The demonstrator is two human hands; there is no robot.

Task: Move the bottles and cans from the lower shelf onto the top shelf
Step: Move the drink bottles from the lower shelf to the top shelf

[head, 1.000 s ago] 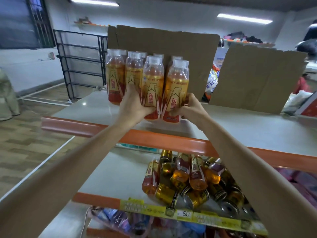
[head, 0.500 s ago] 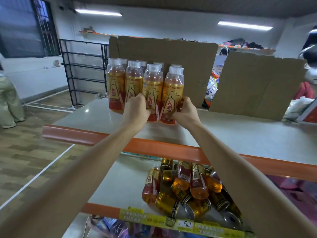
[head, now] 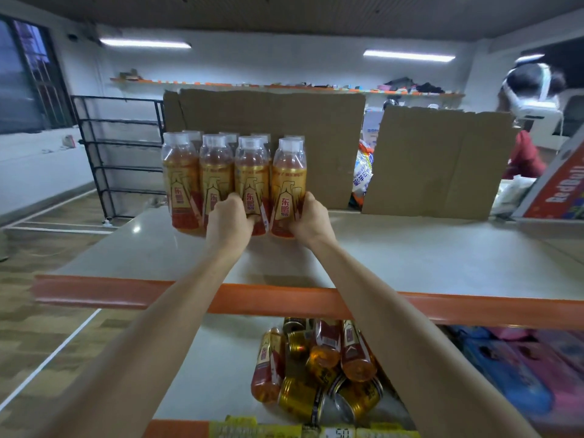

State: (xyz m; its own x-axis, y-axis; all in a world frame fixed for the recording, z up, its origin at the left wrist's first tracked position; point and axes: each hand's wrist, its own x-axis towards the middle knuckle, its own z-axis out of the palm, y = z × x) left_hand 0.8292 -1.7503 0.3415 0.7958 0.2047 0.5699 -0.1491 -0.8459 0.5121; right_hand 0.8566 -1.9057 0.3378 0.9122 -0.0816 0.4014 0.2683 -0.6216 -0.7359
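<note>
Several amber drink bottles with yellow-red labels stand upright in two rows on the top shelf [head: 410,263]. My left hand [head: 228,221] grips the third front bottle [head: 251,181] near its base. My right hand [head: 311,218] grips the rightmost front bottle [head: 289,181] from its right side. Both bottles stand on the shelf, side by side with the others. On the lower shelf [head: 218,358] lies a heap of bottles [head: 268,365] and gold cans [head: 301,398], partly hidden by my right forearm.
Two cardboard sheets [head: 439,162] stand behind the bottles at the shelf's back. A red box [head: 559,188] and bagged goods sit at the far right. A person [head: 527,99] stands behind the right cardboard. A black rack [head: 120,153] stands left, over wooden floor.
The two bottles in my hands moved back and came down upright in line with the front row. The camera drew closer and tilted up.
</note>
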